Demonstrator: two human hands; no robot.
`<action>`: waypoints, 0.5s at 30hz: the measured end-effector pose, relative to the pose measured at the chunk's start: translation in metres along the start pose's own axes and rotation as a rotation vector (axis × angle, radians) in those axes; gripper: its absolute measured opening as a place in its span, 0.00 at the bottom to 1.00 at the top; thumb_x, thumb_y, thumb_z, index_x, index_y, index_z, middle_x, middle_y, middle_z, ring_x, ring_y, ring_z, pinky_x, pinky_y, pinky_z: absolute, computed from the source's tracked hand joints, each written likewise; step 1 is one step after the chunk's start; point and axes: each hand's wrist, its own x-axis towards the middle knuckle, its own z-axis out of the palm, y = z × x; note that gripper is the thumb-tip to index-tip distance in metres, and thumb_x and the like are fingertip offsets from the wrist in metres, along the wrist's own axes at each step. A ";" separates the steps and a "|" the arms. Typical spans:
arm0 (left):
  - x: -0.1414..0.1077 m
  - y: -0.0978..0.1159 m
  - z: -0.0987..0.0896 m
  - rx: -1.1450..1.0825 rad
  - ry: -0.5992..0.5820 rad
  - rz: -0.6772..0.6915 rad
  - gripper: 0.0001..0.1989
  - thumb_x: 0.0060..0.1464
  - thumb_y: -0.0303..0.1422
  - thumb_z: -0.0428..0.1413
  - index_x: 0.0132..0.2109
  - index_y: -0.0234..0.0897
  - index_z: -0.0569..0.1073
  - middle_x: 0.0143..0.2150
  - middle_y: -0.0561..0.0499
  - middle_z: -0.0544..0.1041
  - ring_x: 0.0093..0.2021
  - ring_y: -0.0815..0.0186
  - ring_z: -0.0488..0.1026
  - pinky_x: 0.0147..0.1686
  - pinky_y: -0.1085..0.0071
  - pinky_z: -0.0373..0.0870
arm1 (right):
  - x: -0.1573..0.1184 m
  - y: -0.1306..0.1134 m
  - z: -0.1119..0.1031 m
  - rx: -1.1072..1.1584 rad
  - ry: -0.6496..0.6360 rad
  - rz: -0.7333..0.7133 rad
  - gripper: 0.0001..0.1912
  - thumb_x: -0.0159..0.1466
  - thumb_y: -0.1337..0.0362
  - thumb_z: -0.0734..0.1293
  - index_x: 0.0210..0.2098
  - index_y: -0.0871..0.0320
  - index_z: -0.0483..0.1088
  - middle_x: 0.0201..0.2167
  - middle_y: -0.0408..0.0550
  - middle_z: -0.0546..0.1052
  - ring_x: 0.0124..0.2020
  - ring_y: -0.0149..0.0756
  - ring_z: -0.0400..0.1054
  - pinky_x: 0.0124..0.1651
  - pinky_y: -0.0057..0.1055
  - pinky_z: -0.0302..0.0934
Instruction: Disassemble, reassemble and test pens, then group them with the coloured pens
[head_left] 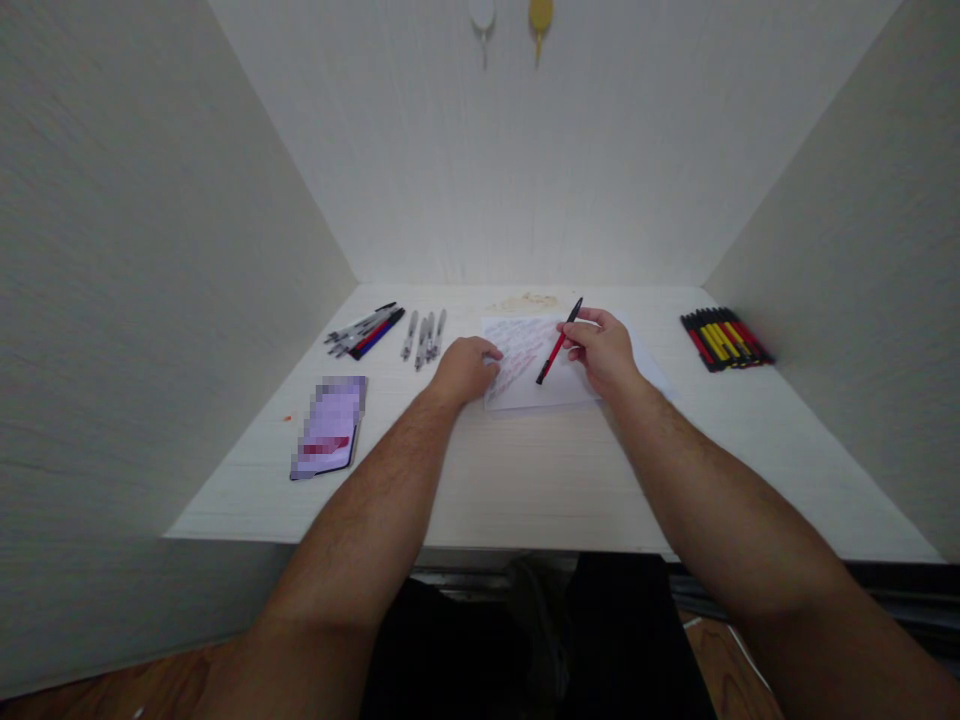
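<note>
Right grip (606, 350) pinches red pen (555, 355); left grip (466, 369) rests, thumb apart, on written paper (517, 340)

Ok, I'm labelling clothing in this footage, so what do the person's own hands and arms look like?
The left hand and right hand are bare: I see no gloves, watch or bracelet. The forearms are uncovered too, with no sleeves in view. Lower in the picture, black legwear shows.

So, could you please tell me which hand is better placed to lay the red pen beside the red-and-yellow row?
Probably the right hand: it holds the red pen and is nearer the row of pens. The left hand is farther off, at the paper's left side.
</note>
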 end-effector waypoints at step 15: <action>-0.003 0.027 -0.013 -0.982 0.026 -0.319 0.08 0.45 0.28 0.61 0.36 0.31 0.79 0.28 0.48 0.77 0.25 0.72 0.70 0.30 0.72 0.67 | -0.005 -0.001 0.001 0.226 -0.120 0.038 0.03 0.65 0.68 0.64 0.34 0.58 0.69 0.33 0.45 0.80 0.27 0.27 0.75 0.26 0.22 0.70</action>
